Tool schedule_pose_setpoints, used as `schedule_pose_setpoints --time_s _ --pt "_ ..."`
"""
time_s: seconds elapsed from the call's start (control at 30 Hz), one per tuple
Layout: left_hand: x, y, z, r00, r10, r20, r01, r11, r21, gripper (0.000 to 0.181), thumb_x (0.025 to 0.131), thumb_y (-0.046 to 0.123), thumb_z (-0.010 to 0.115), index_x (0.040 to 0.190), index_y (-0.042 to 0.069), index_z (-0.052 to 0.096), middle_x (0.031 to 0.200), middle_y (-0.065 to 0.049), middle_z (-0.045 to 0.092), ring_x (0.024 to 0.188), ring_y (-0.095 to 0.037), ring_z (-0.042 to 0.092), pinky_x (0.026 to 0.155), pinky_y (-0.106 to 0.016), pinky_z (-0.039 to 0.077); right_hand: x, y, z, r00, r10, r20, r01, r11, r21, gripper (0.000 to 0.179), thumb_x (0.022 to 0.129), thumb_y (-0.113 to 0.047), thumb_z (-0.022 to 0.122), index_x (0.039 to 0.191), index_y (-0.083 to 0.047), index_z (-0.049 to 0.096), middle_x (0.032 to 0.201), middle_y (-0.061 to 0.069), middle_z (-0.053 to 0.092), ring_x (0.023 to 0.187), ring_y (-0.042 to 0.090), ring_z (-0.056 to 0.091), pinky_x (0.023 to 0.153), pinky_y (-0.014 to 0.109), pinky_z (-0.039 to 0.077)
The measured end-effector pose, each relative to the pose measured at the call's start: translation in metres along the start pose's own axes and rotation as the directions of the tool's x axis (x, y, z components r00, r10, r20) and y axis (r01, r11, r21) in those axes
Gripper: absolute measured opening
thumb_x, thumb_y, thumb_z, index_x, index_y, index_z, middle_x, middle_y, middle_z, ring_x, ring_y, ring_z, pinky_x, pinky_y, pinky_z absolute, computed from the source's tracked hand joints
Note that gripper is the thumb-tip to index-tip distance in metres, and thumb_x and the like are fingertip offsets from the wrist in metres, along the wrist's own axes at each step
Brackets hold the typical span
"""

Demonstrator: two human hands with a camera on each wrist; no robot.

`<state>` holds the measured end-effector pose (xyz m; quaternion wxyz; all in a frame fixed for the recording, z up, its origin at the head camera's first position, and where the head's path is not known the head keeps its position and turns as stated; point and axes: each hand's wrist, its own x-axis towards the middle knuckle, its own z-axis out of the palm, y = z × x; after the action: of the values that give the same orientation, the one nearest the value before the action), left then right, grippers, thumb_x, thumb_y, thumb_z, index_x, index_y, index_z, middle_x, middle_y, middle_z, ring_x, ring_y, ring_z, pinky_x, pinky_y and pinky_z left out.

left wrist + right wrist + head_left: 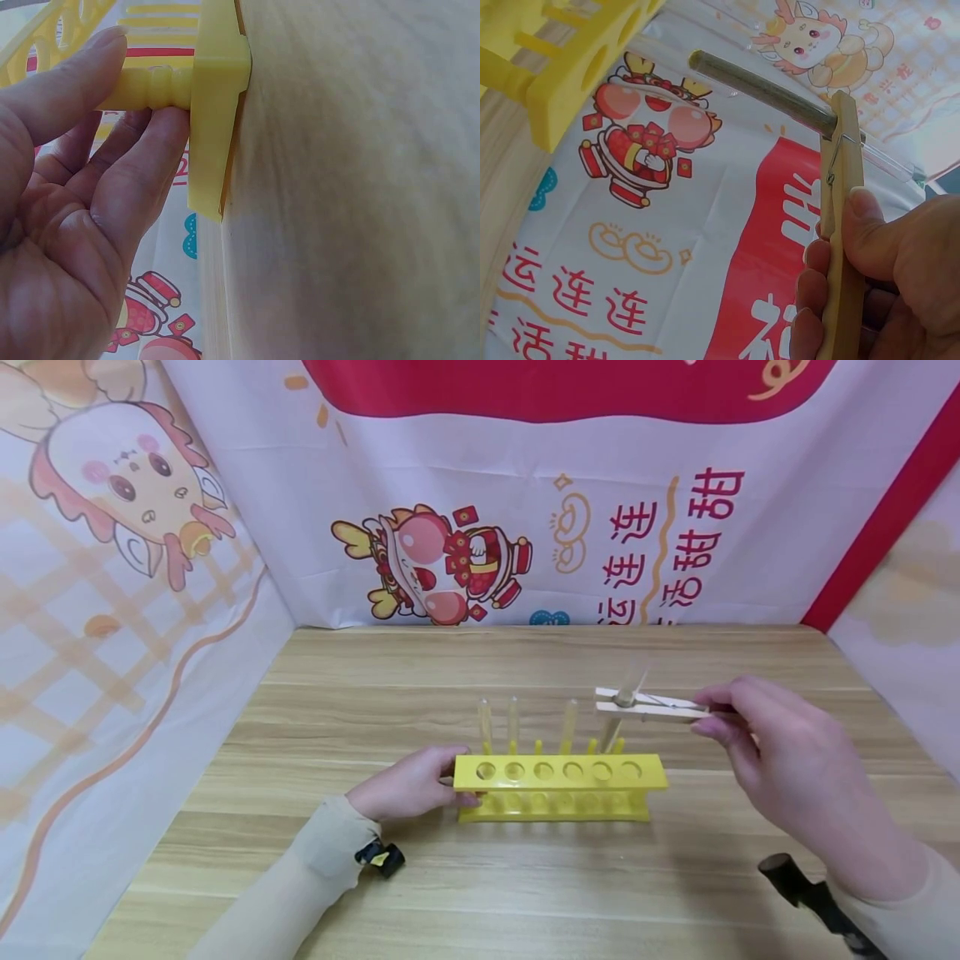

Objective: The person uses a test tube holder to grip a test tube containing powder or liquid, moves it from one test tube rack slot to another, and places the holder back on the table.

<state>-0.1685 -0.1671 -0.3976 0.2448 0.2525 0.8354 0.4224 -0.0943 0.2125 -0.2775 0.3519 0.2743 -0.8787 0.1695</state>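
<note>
A yellow test tube rack stands on the wooden table. My left hand grips its left end; up close in the left wrist view, thumb and fingers close round the yellow end post. With my right hand I hold a wooden test tube clamp by its handle. The clamp's jaws grip a glass test tube, tilted, its lower part filled with something dark greenish-brown. In the head view, this tube's lower end overlaps the rack's back right pegs. The holes along the rack's top hold no tubes.
Three clear test tubes, such as the leftmost tube, stand over pegs along the rack's back. The table meets a printed cloth backdrop behind, with more cloth at both sides.
</note>
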Motion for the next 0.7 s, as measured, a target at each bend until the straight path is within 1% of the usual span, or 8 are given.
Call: schedule_pose_setpoints --time_s 0.27,0.53,0.7 --pt "-0.0001 0.0011 -0.0001 1.000 0.003 0.005 -0.003 1.000 0.003 0.029 0.088 0.022 0.077 0.114 0.024 0.063 0.109 0.012 0.067 0.101 -0.010 0.063 0.092 -0.038 0.048 0.0020 -0.0030 -0.0006 1.000 0.004 0.013 -0.004 1.000 -0.008 0.057 0.098 -0.053 0.041 0.099 -0.003 0.068 0.085 0.003 0.066 0.064 0.014 0.052 0.057 0.021 0.042" --pt "-0.0004 0.0029 0.0001 1.000 0.001 0.004 -0.001 1.000 0.001 0.029 0.089 0.021 0.076 0.115 0.024 0.063 0.109 0.012 0.067 0.101 -0.010 0.063 0.092 -0.037 0.048 0.0045 -0.0060 0.0044 0.999 -0.015 -0.035 0.016 0.999 0.035 0.059 0.101 -0.055 0.040 0.098 -0.004 0.069 0.085 0.002 0.066 0.066 0.011 0.050 0.059 0.024 0.042" --pt "-0.0004 0.0037 -0.0001 1.000 0.002 0.004 -0.002 1.000 0.001 0.029 0.089 0.020 0.076 0.114 0.024 0.063 0.109 0.012 0.067 0.101 -0.010 0.063 0.092 -0.037 0.048 0.0050 -0.0076 0.0071 1.000 -0.012 -0.018 0.012 0.999 0.044 0.059 0.101 -0.055 0.040 0.098 -0.004 0.069 0.085 0.001 0.066 0.068 0.011 0.052 0.060 0.022 0.043"
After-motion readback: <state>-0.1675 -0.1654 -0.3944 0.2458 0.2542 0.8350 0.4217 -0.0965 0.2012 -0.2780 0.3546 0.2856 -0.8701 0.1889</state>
